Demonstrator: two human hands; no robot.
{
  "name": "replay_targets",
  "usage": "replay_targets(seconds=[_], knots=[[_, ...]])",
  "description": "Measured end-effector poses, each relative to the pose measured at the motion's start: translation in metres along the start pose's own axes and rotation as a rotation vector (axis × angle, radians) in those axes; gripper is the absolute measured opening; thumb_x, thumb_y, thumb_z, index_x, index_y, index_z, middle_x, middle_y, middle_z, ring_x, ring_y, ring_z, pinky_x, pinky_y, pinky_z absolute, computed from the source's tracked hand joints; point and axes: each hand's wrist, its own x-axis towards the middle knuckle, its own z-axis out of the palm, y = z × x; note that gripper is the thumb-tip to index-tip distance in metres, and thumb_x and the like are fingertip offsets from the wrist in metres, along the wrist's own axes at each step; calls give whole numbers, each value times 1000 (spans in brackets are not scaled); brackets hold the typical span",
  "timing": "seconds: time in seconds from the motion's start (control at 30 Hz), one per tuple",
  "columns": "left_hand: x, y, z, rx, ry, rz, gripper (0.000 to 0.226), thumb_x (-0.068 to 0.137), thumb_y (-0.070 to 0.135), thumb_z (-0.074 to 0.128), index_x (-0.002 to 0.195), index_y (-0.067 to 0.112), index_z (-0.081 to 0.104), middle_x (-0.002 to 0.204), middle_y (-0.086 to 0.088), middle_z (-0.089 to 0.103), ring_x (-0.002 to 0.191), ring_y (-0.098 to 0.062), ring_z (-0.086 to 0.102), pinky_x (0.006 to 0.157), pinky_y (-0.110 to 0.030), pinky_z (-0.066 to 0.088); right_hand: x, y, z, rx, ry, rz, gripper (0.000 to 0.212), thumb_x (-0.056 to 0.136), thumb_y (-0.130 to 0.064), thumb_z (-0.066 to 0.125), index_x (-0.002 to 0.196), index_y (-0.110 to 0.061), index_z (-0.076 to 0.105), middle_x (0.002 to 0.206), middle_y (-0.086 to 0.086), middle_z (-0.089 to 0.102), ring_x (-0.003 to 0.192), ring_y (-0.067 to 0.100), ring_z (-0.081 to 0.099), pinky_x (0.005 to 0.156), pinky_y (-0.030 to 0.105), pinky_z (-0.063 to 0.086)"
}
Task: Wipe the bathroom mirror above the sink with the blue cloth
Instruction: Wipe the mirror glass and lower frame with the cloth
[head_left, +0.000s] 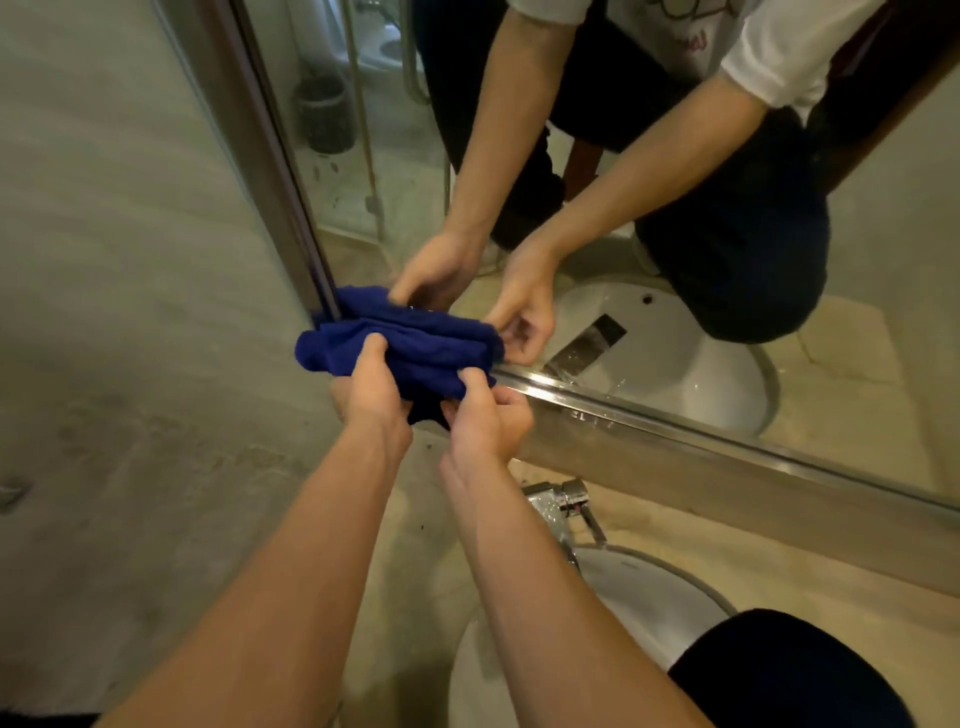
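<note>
The blue cloth (415, 353) is bunched up and held against the lower left corner of the mirror (395, 171). My left hand (371, 392) grips its left part, thumb on top. My right hand (488, 418) pinches its lower right edge. The mirror has a metal frame (675, 421), and it reflects both my arms, the cloth and the sink. Part of the cloth is hidden behind my fingers.
Below the mirror a chrome tap (566, 506) stands over the white sink (649, 597) set in a beige counter (805, 587). A grey wall (130, 312) runs along the left. A dark rounded shape (789, 670) sits at the bottom right.
</note>
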Motion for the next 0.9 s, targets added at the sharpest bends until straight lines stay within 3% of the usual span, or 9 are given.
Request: replay_targets(seconds=[0.07, 0.17, 0.27, 0.37, 0.47, 0.53, 0.7, 0.8, 0.9], knots=[[-10, -19, 6, 61, -3, 59, 39, 87, 20, 66, 123, 20, 53, 117, -5, 66, 101, -24, 66, 86, -47, 58, 8, -11, -24, 61, 25, -21, 17, 80, -4, 71, 88, -3, 56, 77, 11, 67, 65, 17, 65, 57, 28, 55], [-35, -47, 14, 185, -129, -56, 37, 83, 16, 70, 118, 15, 58, 107, -10, 68, 94, -26, 68, 75, -45, 61, 25, -28, -62, 157, 164, -92, 21, 85, -5, 67, 81, -12, 47, 87, 16, 64, 72, 23, 64, 62, 32, 58], [-37, -51, 8, 213, -215, -46, 27, 81, 15, 73, 105, 17, 61, 101, -8, 71, 91, -23, 70, 69, -35, 60, 25, -29, -67, 193, 30, -30, 14, 90, -8, 62, 88, -12, 49, 93, 16, 64, 79, 23, 66, 76, 42, 59], [-22, -25, -10, 76, -245, -22, 12, 88, 18, 61, 99, 22, 63, 93, 1, 69, 87, -16, 65, 69, -28, 51, 12, -10, -35, 151, -122, 100, 22, 87, -10, 66, 105, -4, 54, 99, 18, 62, 83, 22, 64, 72, 38, 60], [-6, -3, -30, -56, -323, -48, 14, 92, 18, 46, 96, 20, 58, 91, 0, 60, 86, -17, 58, 83, -32, 47, 3, 0, -8, 180, -122, 102, 20, 85, -2, 66, 102, 1, 56, 104, 20, 65, 90, 26, 68, 73, 39, 60], [3, -4, -35, -28, -335, -40, 14, 94, 16, 49, 104, 17, 58, 90, 1, 63, 85, -16, 63, 80, -30, 53, 4, -4, -8, 159, -91, 90, 18, 83, 0, 66, 97, 2, 56, 97, 19, 66, 83, 24, 68, 71, 38, 61], [-5, -40, -4, -57, -153, -11, 33, 90, 27, 63, 121, 17, 57, 107, 0, 69, 84, -13, 68, 63, -25, 56, 13, -26, -36, 60, -72, 54, 19, 80, 0, 69, 78, -5, 51, 77, 11, 65, 69, 20, 66, 70, 36, 61], [-27, -61, 25, -111, 28, 106, 35, 87, 24, 65, 120, 16, 56, 111, -2, 69, 98, -20, 69, 81, -39, 60, 18, -41, -54, 76, -7, 25, 20, 77, 3, 69, 73, -5, 51, 73, 11, 64, 66, 22, 65, 66, 37, 60], [-67, -90, 44, 14, 36, 102, 44, 85, 27, 66, 126, 17, 53, 111, 0, 67, 97, -17, 68, 90, -44, 57, 30, -61, -92, 86, 80, -12, 18, 78, 3, 69, 72, -5, 54, 69, 10, 64, 61, 19, 64, 59, 33, 59]])
